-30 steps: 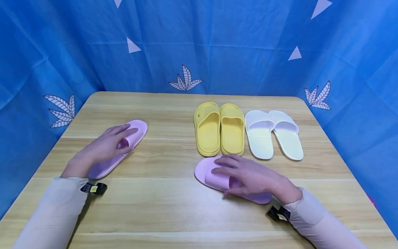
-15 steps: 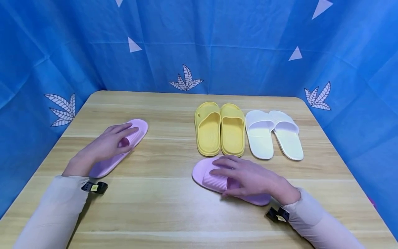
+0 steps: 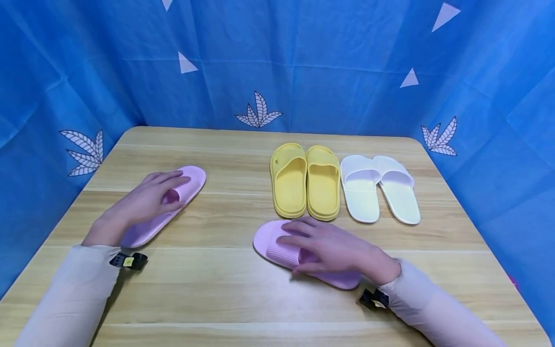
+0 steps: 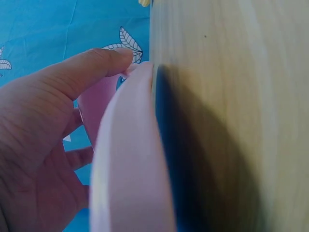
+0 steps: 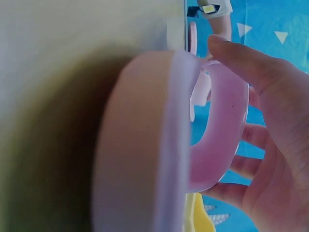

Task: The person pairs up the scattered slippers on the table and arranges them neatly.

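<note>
In the head view my left hand [image 3: 140,200] lies over a pink slipper [image 3: 196,177] at the table's left, which slants toward the far right. Its thumb is on the near edge and the fingers are across the ribbed strap; in the left wrist view that slipper's [image 4: 130,159] side stands close to the thumb. My right hand [image 3: 336,246] grips the other pink slipper [image 3: 265,237] across its strap, toe pointing left, just in front of the yellow pair. The right wrist view shows the strap [image 5: 227,111] between thumb and fingers.
Two yellow slippers [image 3: 289,188] stand side by side behind my right hand. Two white slippers [image 3: 363,197] lie to their right, splayed apart at the heels. The wooden table [image 3: 208,294] is enclosed by a blue curtain [image 3: 338,72] at the back and sides.
My right hand has slid its pink slipper leftward, mostly in the last half second. The left hand and its slipper have hardly moved.
</note>
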Available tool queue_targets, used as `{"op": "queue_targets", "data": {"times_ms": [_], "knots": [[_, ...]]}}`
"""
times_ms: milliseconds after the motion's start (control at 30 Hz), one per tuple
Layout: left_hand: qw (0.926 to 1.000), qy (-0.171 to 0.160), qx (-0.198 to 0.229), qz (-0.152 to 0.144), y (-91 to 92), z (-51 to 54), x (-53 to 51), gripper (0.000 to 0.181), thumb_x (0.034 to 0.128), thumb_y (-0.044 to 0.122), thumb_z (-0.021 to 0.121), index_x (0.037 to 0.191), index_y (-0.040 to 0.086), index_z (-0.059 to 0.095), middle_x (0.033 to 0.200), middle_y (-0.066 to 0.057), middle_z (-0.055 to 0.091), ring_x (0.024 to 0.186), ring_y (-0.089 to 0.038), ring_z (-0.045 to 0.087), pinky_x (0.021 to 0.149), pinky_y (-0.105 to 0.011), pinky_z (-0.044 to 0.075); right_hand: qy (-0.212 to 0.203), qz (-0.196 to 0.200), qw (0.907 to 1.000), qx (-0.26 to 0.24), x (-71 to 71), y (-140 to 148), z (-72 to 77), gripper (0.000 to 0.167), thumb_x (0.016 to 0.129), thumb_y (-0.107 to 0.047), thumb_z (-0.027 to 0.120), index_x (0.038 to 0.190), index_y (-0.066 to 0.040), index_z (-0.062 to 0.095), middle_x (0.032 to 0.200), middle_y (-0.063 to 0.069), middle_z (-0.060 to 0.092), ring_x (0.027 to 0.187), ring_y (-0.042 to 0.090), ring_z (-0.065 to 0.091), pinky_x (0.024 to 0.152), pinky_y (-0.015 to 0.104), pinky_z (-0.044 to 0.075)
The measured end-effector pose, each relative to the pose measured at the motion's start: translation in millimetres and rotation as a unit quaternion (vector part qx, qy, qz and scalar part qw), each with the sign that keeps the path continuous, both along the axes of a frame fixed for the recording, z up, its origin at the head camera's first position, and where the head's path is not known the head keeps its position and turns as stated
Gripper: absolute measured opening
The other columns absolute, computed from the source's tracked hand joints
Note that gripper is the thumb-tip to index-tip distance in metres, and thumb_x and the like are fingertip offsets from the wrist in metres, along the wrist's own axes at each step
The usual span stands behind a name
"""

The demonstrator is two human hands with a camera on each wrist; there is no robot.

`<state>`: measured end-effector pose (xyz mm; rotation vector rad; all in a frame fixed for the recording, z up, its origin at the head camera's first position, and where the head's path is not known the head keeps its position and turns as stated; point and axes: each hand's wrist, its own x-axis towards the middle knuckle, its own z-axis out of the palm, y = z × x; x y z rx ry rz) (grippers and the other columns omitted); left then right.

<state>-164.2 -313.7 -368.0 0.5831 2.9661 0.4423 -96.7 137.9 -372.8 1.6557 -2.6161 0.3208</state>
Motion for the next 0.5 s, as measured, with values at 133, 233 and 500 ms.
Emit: {"op": "queue_targets", "data": {"times_ms": [133, 233, 500], "knots": [[1.0000, 0.002, 0.003, -0.002, -0.3, 2.2, 0.3, 0.066, 0.0909, 0.033, 0.070, 0.148, 0.016, 0.043, 0.155, -0.017, 0.031, 0.137, -0.044, 0.024, 0.107, -0.066, 0.026, 0.006, -0.002, 1.0000, 0.003, -1.2, -10.0, 2.5, 0.066, 0.088, -0.060, 0.063, 0.143, -0.027, 0.049, 0.148, 0.002, 0.043, 0.135, 0.024, 0.037, 0.106, 0.040, 0.040], [1.0000, -0.001, 0.003, 0.001, 0.1, 3.7, 0.2, 0.067, 0.0909, 0.035, 0.070, 0.149, 0.017, 0.043, 0.155, -0.016, 0.030, 0.138, -0.044, 0.023, 0.107, -0.066, 0.026, 0.005, -0.013, 0.9999, 0.007, -1.5, -16.7, 4.4, 0.067, 0.088, -0.061, 0.061, 0.144, -0.026, 0.048, 0.149, 0.003, 0.042, 0.136, 0.025, 0.037, 0.108, 0.041, 0.038], [0.9999, -0.007, -0.002, 0.008, 0.9, 4.6, 1.2, 0.068, 0.0905, 0.037, 0.070, 0.149, 0.017, 0.042, 0.155, -0.017, 0.030, 0.139, -0.045, 0.022, 0.107, -0.067, 0.024, 0.013, -0.024, 0.9996, 0.011, -2.3, -32.7, 4.6, 0.068, 0.088, -0.060, 0.062, 0.144, -0.024, 0.048, 0.148, 0.007, 0.044, 0.133, 0.032, 0.041, 0.108, 0.044, 0.037]]}}
